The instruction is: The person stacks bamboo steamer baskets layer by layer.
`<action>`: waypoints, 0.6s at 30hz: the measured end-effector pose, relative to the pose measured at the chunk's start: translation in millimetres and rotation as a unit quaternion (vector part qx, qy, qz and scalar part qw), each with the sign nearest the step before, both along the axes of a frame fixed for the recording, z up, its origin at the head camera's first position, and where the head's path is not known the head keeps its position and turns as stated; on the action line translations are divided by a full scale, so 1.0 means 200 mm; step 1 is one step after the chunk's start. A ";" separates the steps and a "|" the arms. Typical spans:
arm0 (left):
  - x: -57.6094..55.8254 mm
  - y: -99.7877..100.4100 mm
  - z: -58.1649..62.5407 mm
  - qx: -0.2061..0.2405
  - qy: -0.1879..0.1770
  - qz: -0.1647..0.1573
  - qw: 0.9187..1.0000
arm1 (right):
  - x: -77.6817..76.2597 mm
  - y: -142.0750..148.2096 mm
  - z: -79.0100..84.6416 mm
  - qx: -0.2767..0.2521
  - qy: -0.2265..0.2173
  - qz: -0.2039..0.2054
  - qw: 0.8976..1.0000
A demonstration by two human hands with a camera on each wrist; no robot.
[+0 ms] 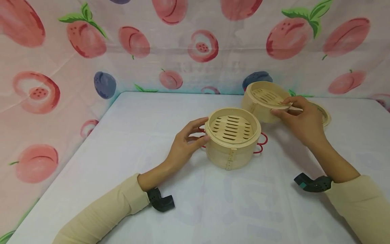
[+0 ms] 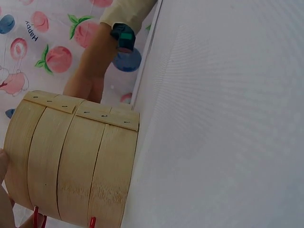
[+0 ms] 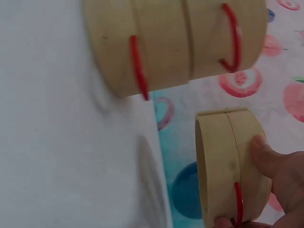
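A two-tier stack of round bamboo steamer baskets [image 1: 233,156] stands upright on the table, its slotted top tier facing up and red loop handles [image 1: 262,139] at its sides. My left hand [image 1: 182,144] grips the stack's left side, with thumb in front and fingers behind. Behind and to the right, my right hand [image 1: 304,120] pinches the near right rim of another bamboo steamer basket [image 1: 254,105]. In the right wrist view this basket [image 3: 221,161] hangs above the table, and it has a red handle [image 3: 239,202] too.
A round bamboo lid-like piece [image 1: 326,117] lies behind my right hand, mostly hidden. The white table [image 1: 152,112] meets a fruit-printed cloth backdrop [image 1: 170,61] at the back and left. Black wrist devices [image 1: 161,200] sit at both sleeve cuffs.
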State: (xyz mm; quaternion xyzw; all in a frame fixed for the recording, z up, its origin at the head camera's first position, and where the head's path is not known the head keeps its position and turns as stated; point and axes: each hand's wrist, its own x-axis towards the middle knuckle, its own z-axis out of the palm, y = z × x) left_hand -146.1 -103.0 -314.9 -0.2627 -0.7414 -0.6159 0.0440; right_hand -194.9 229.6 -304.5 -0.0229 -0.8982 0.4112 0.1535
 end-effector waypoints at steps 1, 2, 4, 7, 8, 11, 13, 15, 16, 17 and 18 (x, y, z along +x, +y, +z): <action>0.00 0.00 0.00 -0.001 0.001 0.000 1.000 | 0.00 0.01 0.02 -0.002 -0.005 -0.001 1.000; 0.00 0.00 0.00 -0.002 0.001 0.000 1.000 | 0.00 0.01 0.04 -0.002 -0.008 -0.004 1.000; 0.00 0.00 0.00 -0.003 0.001 0.000 1.000 | 0.00 0.02 0.08 -0.012 -0.015 -0.006 1.000; 0.00 0.00 0.00 -0.002 0.000 0.001 1.000 | 0.01 0.02 0.14 -0.036 -0.015 -0.001 0.999; 0.00 0.00 0.00 -0.002 -0.001 0.001 1.000 | 0.01 0.02 0.16 -0.047 -0.014 0.004 0.999; 0.00 0.00 0.00 -0.001 -0.002 0.001 1.000 | 0.02 0.03 0.22 -0.068 -0.019 0.013 0.997; 0.00 0.00 0.00 0.001 -0.002 0.000 1.000 | 0.02 0.02 0.25 -0.063 -0.028 0.012 0.998; 0.00 0.00 0.00 0.004 -0.005 -0.002 1.000 | 0.03 0.02 0.29 -0.050 -0.039 0.010 0.998; 0.00 0.00 0.00 0.005 -0.005 -0.002 1.000 | 0.03 0.02 0.30 -0.044 -0.043 0.008 0.998; 0.00 0.00 0.00 0.007 -0.005 -0.004 1.000 | 0.04 0.02 0.31 -0.041 -0.047 0.007 0.998; 0.00 0.00 0.00 0.008 -0.006 -0.005 1.000 | 0.04 0.02 0.32 -0.039 -0.051 0.007 0.998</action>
